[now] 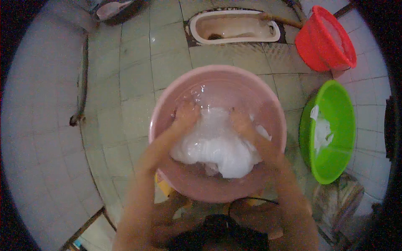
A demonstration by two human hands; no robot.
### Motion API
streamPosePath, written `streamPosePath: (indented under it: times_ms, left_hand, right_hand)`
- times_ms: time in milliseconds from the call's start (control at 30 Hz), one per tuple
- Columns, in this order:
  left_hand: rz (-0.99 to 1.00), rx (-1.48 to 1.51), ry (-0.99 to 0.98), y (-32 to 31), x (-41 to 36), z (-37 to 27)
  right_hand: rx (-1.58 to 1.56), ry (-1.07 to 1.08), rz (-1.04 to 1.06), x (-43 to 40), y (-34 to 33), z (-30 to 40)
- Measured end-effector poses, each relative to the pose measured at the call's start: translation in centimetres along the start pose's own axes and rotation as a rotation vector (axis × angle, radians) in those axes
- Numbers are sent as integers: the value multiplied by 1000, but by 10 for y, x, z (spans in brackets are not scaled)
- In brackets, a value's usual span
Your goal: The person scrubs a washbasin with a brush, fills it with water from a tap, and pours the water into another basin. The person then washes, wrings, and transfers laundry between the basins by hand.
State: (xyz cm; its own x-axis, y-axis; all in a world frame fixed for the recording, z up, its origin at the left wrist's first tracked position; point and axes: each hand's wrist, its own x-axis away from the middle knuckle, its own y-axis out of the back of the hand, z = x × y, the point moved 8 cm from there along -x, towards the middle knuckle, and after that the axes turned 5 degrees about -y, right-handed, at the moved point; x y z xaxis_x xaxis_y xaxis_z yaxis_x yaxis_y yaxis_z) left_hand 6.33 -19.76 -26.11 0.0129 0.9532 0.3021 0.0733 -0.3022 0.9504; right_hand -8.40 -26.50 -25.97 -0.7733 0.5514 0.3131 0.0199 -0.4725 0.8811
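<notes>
A pink plastic basin (216,193) of water stands on the floor right before me. A soaked white cloth (216,150) lies in it, its near part bulging out of the water. My left hand (187,114) is in the water on the cloth's left edge. On the opposite edge, my right hand (241,120) grips the fabric, and the cloth spans the space between both hands. Water and blur hide most of the fingers. Splashes glint beside the left hand.
To the right, a green plastic basin (340,150) leans with white fabric (322,133) inside. Behind it stands a red bucket (314,47). A squat toilet (235,41) is set into the tiled floor (135,81) at the far side. Tiled walls flank both sides.
</notes>
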Motion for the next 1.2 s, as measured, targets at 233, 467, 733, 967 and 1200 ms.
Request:
streamPosePath:
  times_ms: [233,467,733,967,1200]
  left_hand:
    - [82,-46,-208,59,36,-27]
    - [-109,8,-543,130,130,-73]
    - [53,-132,-392,89,79,-67]
    - [8,-291,-384,62,22,-46]
    - [276,341,105,-3,14,10]
  right_hand:
    - [148,44,228,69,59,16]
    - [102,187,320,125,86,48]
    - [505,112,-239,47,67,-12]
    - [459,-28,83,11,47,-23]
    - [-119,-176,355,38,9,-54]
